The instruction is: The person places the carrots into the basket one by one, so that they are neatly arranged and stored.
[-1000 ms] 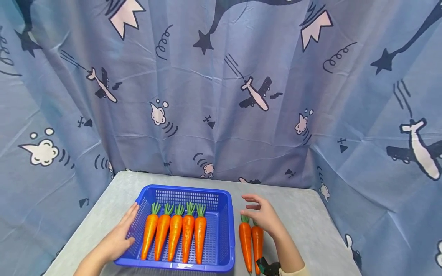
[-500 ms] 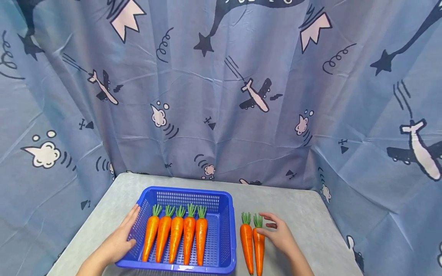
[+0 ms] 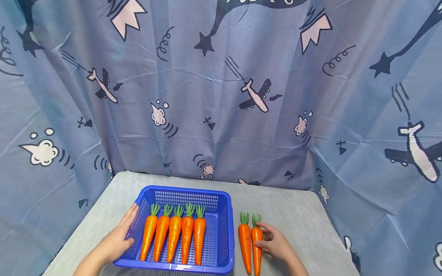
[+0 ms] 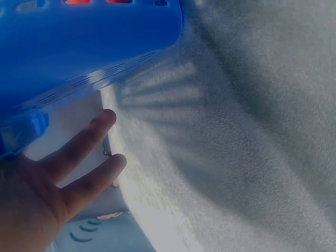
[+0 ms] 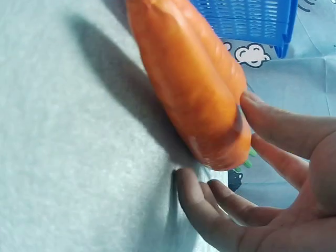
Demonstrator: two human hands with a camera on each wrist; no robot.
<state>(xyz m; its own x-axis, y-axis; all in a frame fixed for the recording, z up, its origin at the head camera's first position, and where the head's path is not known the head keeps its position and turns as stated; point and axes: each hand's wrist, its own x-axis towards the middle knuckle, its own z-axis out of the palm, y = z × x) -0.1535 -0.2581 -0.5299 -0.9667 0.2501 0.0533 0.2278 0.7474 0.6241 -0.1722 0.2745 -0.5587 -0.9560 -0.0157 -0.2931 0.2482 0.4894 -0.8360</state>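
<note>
A blue plastic basket (image 3: 223,230) stands on the table with several carrots (image 3: 175,232) laid side by side inside, green tops pointing away. My left hand (image 3: 116,239) rests along its left side, fingers extended; in the left wrist view two fingers spread below the basket's wall (image 4: 79,42). Right of the basket lie two more carrots. My right hand (image 3: 275,242) is around the upper part of the right-hand carrot (image 3: 257,255). In the right wrist view the thumb touches this carrot (image 5: 194,94), while a gap shows between it and the lower fingertips (image 5: 186,181).
The other loose carrot (image 3: 244,243) lies between the basket and the right-hand one, nearly parallel to it. A pale grey table (image 3: 293,211) carries everything. Blue printed curtain (image 3: 214,96) hangs behind and on both sides.
My right hand has moved from above the tops of the two loose carrots, rightward and then down, to the right-hand one. My left hand stays at the basket.
</note>
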